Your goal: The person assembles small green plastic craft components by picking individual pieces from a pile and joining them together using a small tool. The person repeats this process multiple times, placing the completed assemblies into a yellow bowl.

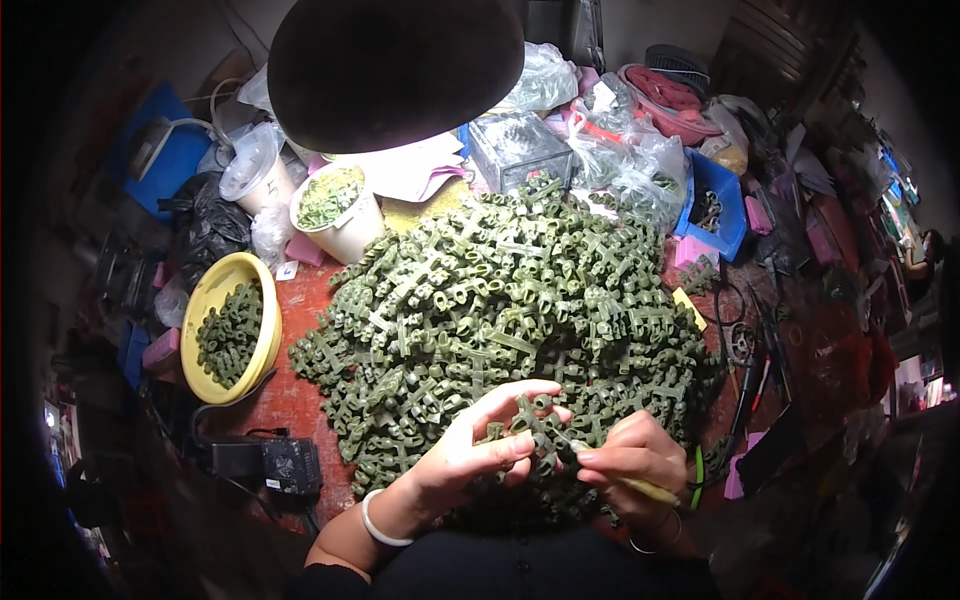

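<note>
My left hand [478,445] holds a dark green cluster piece [540,425], a short stem with small ring-like loops along it, gripped between thumb and fingers. In my right hand [635,465] is a slim pen-like tool [650,489] with a yellowish handle, held like a pencil. Its thin tip meets or nearly meets the cluster piece; I cannot tell which. Just beyond both hands rises a large heap of similar green cluster pieces [500,290], whose near edge is partly hidden by my hands.
On the red table [270,400], a yellow basin [274,340] with more green pieces stands left. Behind it is a white bucket [352,235] of green bits. A black power adapter [290,465] lies front left. A blue bin [728,190] stands back right. A dark round lamp-like shape [400,70] hangs overhead.
</note>
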`<action>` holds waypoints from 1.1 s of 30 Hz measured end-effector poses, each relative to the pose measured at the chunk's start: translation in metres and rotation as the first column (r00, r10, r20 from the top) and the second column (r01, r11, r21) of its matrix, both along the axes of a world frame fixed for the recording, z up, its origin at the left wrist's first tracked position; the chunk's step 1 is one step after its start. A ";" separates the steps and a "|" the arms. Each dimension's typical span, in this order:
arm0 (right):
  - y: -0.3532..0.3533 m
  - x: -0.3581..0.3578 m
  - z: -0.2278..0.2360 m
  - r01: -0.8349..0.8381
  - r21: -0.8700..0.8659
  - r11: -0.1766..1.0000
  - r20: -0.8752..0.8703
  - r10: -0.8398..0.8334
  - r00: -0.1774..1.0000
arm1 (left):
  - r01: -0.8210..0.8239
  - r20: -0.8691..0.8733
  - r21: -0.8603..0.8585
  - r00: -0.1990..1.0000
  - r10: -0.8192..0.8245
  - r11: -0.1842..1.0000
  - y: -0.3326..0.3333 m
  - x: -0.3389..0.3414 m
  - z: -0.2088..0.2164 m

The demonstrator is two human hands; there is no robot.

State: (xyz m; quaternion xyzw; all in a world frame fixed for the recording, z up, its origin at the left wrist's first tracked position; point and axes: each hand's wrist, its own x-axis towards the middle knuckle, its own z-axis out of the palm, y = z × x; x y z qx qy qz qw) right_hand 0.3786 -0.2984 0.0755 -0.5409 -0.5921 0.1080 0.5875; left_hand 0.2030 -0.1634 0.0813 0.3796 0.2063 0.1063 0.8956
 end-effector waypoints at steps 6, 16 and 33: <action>-0.003 -0.003 0.003 0.070 0.011 0.998 0.235 -0.070 0.969 | -0.069 0.011 0.130 0.998 0.068 0.989 -0.004 -0.001 -0.003; -0.003 -0.009 0.002 0.002 -0.049 0.999 0.290 0.012 0.957 | -0.079 0.005 0.638 0.995 0.099 0.766 -0.006 0.001 -0.004; -0.004 -0.009 -0.002 0.042 0.065 0.997 0.406 -0.065 0.912 | -0.119 0.133 0.757 0.991 0.027 0.643 -0.009 0.002 -0.012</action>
